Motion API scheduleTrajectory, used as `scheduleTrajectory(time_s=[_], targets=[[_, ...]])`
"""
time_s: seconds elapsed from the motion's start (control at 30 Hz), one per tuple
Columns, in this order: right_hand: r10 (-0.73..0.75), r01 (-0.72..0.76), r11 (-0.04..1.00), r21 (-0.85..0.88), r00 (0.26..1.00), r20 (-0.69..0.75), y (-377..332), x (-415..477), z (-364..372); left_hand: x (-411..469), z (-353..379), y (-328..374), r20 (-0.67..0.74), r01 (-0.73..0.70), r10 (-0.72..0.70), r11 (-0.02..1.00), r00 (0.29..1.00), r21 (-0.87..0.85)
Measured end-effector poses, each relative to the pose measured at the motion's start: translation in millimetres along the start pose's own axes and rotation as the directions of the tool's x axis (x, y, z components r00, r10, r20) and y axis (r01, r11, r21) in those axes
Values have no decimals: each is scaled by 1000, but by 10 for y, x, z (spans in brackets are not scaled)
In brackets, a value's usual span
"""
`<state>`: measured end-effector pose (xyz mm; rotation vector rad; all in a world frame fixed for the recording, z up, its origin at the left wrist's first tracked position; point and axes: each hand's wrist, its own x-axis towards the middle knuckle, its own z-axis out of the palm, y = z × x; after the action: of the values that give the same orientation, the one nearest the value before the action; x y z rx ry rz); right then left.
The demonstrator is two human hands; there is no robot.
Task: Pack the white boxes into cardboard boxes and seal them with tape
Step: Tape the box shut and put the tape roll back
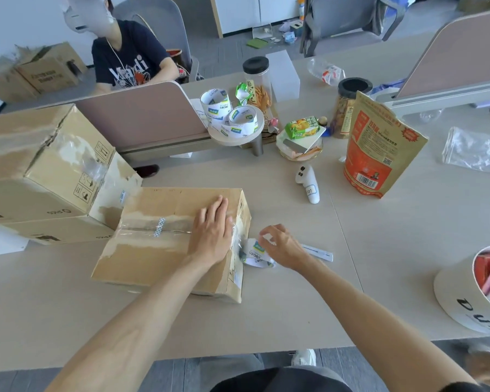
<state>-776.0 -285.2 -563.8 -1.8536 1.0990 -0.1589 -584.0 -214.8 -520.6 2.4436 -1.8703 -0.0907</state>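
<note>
A closed cardboard box (156, 250) lies on the desk in front of me, with clear tape running along its top seam. My left hand (211, 232) presses flat on the box's top near the right edge, fingers straight, over the tape. Just right of the box, my right hand (280, 246) grips a roll of clear tape (256, 253) with a white and blue core. A strip of tape stretches from the roll onto the box's right side. No white boxes are in view.
Larger cardboard boxes (40, 171) stand at the left. Spare tape rolls (232, 117) sit on a small round stand behind. A white controller (309, 183), an orange snack bag (379, 148), jars, and a round white tub (464, 295) crowd the right. A person sits across the divider.
</note>
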Motion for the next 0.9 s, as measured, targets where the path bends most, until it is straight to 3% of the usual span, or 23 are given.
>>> scheduleTrajectory(time_s=[0.1, 0.2, 0.3, 0.43, 0.9], targets=[[45, -21, 988, -155, 987, 154, -102, 130, 74, -4, -11, 5, 16, 3, -3, 1000, 1000, 8], [31, -3, 986, -169, 986, 162, -131, 160, 55, 0, 0, 1, 26, 15, -15, 1000, 1000, -4], [-78, 112, 968, -223, 985, 156, -181, 179, 55, 0, 0, 4, 14, 26, -25, 999, 1000, -28], [-59, 68, 996, -48, 982, 179, -190, 216, 83, -15, -3, 17, -16, 31, -32, 998, 999, -57], [3, -4, 1000, 5, 986, 167, -271, 206, 89, -51, -148, 129, 6, 76, -76, 987, 997, -140]])
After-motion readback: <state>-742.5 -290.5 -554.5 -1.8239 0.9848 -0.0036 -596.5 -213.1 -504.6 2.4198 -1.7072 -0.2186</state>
